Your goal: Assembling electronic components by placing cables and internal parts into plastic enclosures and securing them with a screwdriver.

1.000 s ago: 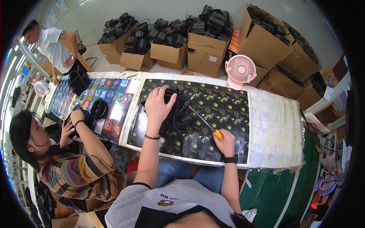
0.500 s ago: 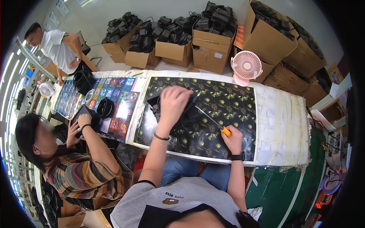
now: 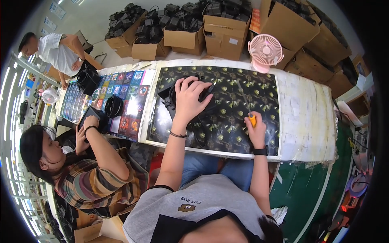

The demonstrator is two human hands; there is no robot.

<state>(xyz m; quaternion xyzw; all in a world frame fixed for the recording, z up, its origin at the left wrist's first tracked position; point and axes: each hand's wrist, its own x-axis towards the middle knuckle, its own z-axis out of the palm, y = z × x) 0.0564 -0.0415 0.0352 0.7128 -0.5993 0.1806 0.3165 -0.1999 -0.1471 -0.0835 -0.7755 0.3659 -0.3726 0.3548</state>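
My left hand [image 3: 192, 99] lies over a black boxy device [image 3: 167, 99] with its fingers curled round the top and the thumb at its right side. Part of the device is hidden under the palm. A black cable [image 3: 198, 131] trails from it toward the near edge of the table. In my right hand [image 3: 257, 128] is a screwdriver [image 3: 253, 120] with an orange-yellow handle. Its thin shaft points up and away from me, apart from the device.
A dark patterned sheet [image 3: 231, 139] covers the table here. A pink fan [image 3: 265, 52] stands at the far edge. At left a co-worker [image 3: 97, 170] handles another black device beside a coiled cable [image 3: 114, 106]. Cardboard boxes [image 3: 225, 38] of black devices line the wall.
My left hand has come down from above the device, with its fingers now spread over it. The screwdriver's tip has swung from the device to point away from me. The view has shifted slightly.
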